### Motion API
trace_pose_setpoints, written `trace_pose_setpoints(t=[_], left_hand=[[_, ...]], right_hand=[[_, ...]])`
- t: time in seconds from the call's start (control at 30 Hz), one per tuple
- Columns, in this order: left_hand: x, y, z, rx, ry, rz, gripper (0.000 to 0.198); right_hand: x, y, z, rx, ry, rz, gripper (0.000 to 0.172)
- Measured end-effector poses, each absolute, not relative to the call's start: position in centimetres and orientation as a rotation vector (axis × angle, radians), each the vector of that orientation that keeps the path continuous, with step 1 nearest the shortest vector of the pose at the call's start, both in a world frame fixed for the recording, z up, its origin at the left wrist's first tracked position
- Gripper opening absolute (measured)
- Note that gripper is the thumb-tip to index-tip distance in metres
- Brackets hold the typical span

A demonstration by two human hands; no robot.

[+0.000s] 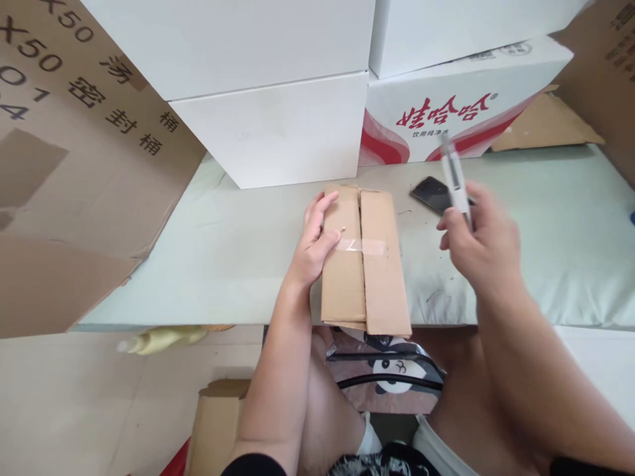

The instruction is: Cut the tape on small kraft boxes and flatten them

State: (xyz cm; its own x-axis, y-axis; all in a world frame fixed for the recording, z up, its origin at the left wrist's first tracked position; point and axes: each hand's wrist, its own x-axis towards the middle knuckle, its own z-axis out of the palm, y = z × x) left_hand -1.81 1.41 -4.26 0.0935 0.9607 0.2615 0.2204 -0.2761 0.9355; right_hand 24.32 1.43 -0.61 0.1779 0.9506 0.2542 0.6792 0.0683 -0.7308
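A small brown cardboard box point(381, 264) lies on the pale green table point(223, 264), its two top flaps meeting at a middle seam with a strip of clear tape across them. My left hand point(315, 241) rests flat on the box's left flap, fingers stretched out. My right hand point(483, 244) hovers to the right of the box, closed around a slim white-and-grey utility knife point(454, 175) that points up and away. The knife is blurred by motion.
A black phone point(432, 194) lies on the table behind my right hand. White boxes point(278, 125) and a red-and-white printed carton point(461, 112) stand at the back. A large brown carton point(74, 165) leans on the left. Below the table edge are my knees and another cardboard piece point(215, 423).
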Motion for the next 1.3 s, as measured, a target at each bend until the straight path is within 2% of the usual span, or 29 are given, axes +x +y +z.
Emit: trace_pose_setpoints(t=[0.07, 0.17, 0.23, 0.3, 0.43, 0.5, 0.67, 0.77, 0.87, 1.03, 1.17, 1.3], left_hand=[[-1.6, 1.5, -3.8, 1.634, 1.216, 1.198, 0.054], [-1.2, 1.5, -3.3, 1.677, 1.243, 1.171, 0.048], [-1.0, 1.4, -3.1, 1.717, 1.261, 1.177, 0.046], [-0.8, 1.3, -3.1, 1.732, 1.276, 1.186, 0.045], [-0.3, 1.0, -2.8, 1.757, 1.31, 1.185, 0.041], [0.1, 0.9, -2.4, 1.776, 1.318, 1.181, 0.04], [0.8, 1.1, -1.7, 1.804, 1.319, 1.166, 0.037], [0.8, 1.3, -1.6, 1.804, 1.346, 1.16, 0.034], [0.9, 1.3, -1.7, 1.785, 1.365, 1.163, 0.034], [1.3, 1.1, -1.7, 1.787, 1.353, 1.164, 0.036], [1.5, 1.0, -1.6, 1.791, 1.382, 1.152, 0.034], [1.6, 1.0, -1.6, 1.78, 1.371, 1.163, 0.034]], right_hand=[[24.5, 0.0, 1.3, -1.411, -1.474, 0.494, 0.046], [24.9, -1.4, 3.6, -1.024, -1.44, 0.747, 0.021], [25.2, -1.7, 4.5, -0.853, -1.462, 1.042, 0.035], [25.4, -1.8, 4.8, -0.772, -1.447, 1.178, 0.045], [24.7, -2.0, 3.9, -0.867, -1.281, 0.82, 0.022], [24.2, -2.1, 3.5, -0.882, -1.271, 0.758, 0.027], [23.8, -2.3, 3.6, -0.876, -1.305, 0.925, 0.031], [23.9, -2.5, 3.4, -1.025, -1.426, 0.792, 0.021], [23.9, -2.8, 3.0, -1.12, -1.537, 0.567, 0.024], [23.5, -2.9, 2.8, -1.127, -1.706, 0.643, 0.025], [22.9, -2.8, 3.3, -1.222, -1.765, 0.515, 0.004], [22.4, -2.9, 3.7, -1.215, -1.822, 0.468, 0.01]])
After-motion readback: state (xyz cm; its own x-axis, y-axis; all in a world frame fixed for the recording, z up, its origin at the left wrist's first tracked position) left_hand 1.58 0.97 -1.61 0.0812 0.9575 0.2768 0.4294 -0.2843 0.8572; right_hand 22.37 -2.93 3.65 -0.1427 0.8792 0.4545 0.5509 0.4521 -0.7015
